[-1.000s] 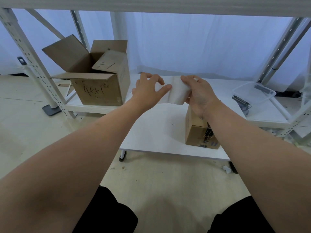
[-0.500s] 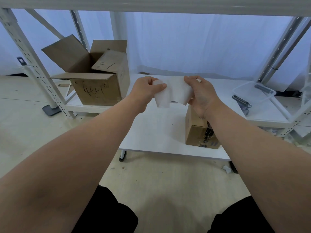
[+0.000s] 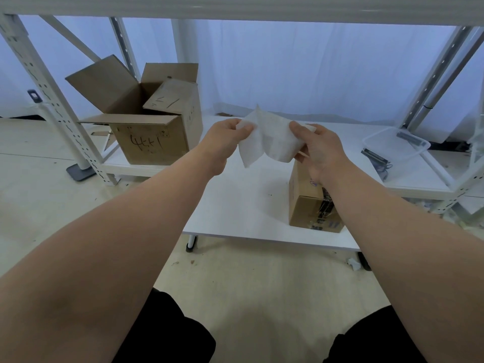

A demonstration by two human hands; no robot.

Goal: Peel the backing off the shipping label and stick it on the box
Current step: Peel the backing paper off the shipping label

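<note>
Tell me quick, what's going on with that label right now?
Left hand and right hand both pinching the label, mid-air. Two sheets parting. Small box waits below on the table, nothing blocking it.

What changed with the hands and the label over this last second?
The left hand, open and off the shipping label at first, closed on its left edge and drew it leftward, spreading the sheet. The right hand kept its grip. The small box and the open carton stayed put.
</note>
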